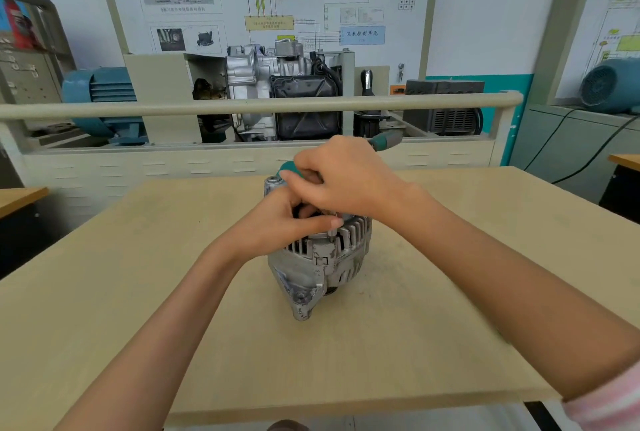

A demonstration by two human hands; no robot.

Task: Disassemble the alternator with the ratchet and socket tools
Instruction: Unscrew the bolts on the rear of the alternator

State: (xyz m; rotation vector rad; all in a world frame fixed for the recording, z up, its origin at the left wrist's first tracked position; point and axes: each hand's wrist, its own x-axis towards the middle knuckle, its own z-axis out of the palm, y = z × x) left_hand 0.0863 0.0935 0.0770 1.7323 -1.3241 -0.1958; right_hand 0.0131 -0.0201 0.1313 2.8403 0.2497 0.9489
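A worn grey alternator (322, 264) with slotted cooling fins stands in the middle of the wooden table (138, 292). My right hand (343, 181) grips a ratchet with a green and grey handle (384, 141) above the alternator; a green part of the tool shows at its fingertips. A thin metal socket or bit (330, 235) points down onto the alternator's top rim. My left hand (280, 222) rests on the alternator's top, thumb stretched toward the bit. What its curled fingers hold is hidden by the right hand.
Behind the table's far edge runs a beige rail (242, 106) of a training stand holding a cutaway gearbox (277, 84), a blue motor (104, 91) and a wall display board. Another blue motor (609, 84) sits at the right, with cables hanging below it.
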